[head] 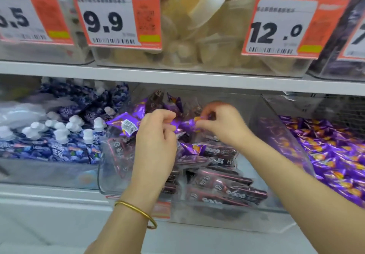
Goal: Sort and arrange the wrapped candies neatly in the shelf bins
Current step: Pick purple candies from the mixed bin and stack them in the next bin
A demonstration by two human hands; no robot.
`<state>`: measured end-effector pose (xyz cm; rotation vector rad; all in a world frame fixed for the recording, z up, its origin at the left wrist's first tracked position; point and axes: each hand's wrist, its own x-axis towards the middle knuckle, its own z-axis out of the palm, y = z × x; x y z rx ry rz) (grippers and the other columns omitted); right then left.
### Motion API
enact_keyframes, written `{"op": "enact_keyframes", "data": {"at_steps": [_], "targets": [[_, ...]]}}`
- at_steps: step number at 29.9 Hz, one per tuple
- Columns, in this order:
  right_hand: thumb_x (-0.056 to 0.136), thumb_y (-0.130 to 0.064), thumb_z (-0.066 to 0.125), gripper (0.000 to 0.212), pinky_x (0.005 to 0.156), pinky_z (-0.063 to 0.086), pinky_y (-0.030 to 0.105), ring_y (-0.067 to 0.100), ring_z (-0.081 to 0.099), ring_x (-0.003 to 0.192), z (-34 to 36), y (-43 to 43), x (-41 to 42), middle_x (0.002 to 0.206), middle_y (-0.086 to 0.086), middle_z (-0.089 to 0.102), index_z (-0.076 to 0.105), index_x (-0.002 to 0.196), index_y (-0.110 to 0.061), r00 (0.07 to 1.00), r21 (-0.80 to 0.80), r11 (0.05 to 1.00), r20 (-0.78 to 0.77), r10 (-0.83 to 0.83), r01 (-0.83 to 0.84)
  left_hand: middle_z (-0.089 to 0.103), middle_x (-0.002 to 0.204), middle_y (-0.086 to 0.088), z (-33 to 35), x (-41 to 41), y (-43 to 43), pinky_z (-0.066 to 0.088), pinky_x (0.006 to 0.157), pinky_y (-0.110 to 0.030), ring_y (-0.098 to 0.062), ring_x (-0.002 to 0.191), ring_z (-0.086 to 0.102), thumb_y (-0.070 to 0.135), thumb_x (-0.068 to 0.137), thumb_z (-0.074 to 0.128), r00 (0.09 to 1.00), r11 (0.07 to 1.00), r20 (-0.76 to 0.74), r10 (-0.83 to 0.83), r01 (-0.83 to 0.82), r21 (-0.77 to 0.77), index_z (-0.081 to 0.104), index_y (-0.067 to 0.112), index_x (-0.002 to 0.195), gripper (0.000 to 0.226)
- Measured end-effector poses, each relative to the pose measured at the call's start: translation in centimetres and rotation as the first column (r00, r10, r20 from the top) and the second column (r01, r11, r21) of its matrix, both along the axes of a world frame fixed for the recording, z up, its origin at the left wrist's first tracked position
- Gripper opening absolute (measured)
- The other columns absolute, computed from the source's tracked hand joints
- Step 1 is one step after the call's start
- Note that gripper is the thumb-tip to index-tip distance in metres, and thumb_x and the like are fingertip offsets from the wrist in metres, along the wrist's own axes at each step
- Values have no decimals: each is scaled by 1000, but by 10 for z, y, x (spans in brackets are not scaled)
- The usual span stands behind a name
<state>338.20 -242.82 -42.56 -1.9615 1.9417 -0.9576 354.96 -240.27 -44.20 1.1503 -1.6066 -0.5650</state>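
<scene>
Both hands are closed on one purple candy [184, 124] at frame centre. Left hand [156, 135]: thumb and forefinger pinch its left end. Right hand [223, 124]: fingertips [199, 124] pinch its right end. The wrapper spans the gap between my hands, raised above the other sweets.

Location: the candy sits over the middle clear bin [227, 222], lower shelf row, centre of frame.

Bin contents: dark packets [221, 186] stacked roughly flat toward the front right; more purple wrappers mixed in behind my hands. A barcode packet [126, 125], also purple, lies just left of my left hand; I cannot tell whether my palm touches it.

Neighbours: the bin at right of frame holds a pile of purple sweets [331, 155]. The bin at left holds blue pouches [65, 135] with white caps.

Upper frame: a white shelf board [177, 76] carries bins of pale cups [197, 26]. Orange price tags read 9.9 [110, 16] and 12.0 [280, 26].

A gold bangle [138, 212] is on my left wrist, lower centre.
</scene>
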Motion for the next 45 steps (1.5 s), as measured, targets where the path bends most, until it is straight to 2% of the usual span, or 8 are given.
{"op": "enact_keyframes", "data": {"at_steps": [3, 8, 13, 19, 29, 32, 38, 45], "targets": [[80, -16, 72, 16, 57, 39, 26, 16, 49, 59, 2, 16, -6, 69, 11, 61, 62, 76, -5, 962, 156, 983, 269, 51, -95, 61, 103, -3, 3, 1, 0, 48, 90, -43, -22, 94, 62, -3, 84, 44, 999, 999, -38, -11, 13, 39, 58, 18, 103, 32], [87, -22, 65, 16, 54, 31, 19, 11, 42, 64, -15, 25, 5, 69, -7, 47, 51, 84, -16, 977, 231, 956, -70, 201, -180, 62, 103, -3, 6, 2, 2, 49, 89, -42, -20, 91, 63, -4, 82, 42, 998, 998, -67, -17, 21, 62, 55, 21, 98, 32], [90, -21, 59, 18, 73, 28, 22, 12, 37, 93, -20, 30, 9, 90, 3, 47, 61, 104, -9, 952, 241, 942, -144, 271, -232, 63, 102, -4, 7, 2, 5, 50, 87, -37, -15, 87, 63, -3, 84, 43, 998, 997, -60, -8, 13, 80, 56, 20, 99, 31], [81, -16, 69, 22, 70, 31, 25, 22, 48, 92, -23, 32, 23, 92, 4, 53, 68, 103, -13, 981, 146, 983, -142, 130, -109, 62, 104, -3, 11, 0, 8, 51, 85, -35, -15, 85, 63, -4, 83, 42, 998, 996, -57, 0, 5, 90, 57, 17, 100, 31], [73, -6, 78, 17, 51, 38, 10, 10, 52, 65, -21, 32, 12, 73, -1, 62, 74, 87, -14, 976, 164, 986, 207, -67, 33, 62, 100, 2, 11, 3, 11, 51, 81, -32, -17, 86, 64, -2, 84, 43, 997, 993, -82, -9, 19, 115, 58, 20, 97, 29], [71, 2, 75, 24, 58, 46, 19, 6, 55, 57, -2, 45, -11, 64, -2, 67, 71, 74, -22, 877, 80, 996, 473, -82, 50, 62, 99, 2, 10, 4, 10, 52, 79, -28, -16, 84, 65, 2, 87, 48, 996, 995, -86, -15, 24, 98, 57, 21, 98, 24], [51, -1, 73, 28, 63, 56, 21, 14, 64, 61, 19, 76, -23, 72, 10, 71, 73, 79, -1, 385, 30, 949, 918, 97, -312, 61, 103, 3, 13, -3, 21, 49, 70, -20, -14, 76, 62, 36, 91, 52, 986, 984, -74, -147, 153, 90, 56, 27, 110, 22], [67, -17, 73, 20, 72, 57, 31, 22, 59, 73, 17, 84, -21, 79, 10, 67, 70, 82, -4, 422, 47, 941, 901, 105, -335, 59, 50, 0, 15, -3, 28, 39, 41, -17, -13, 41, 47, 12, 94, 52, 908, 876, -278, -314, 390, 285, 58, 13, 81, 15]]}}
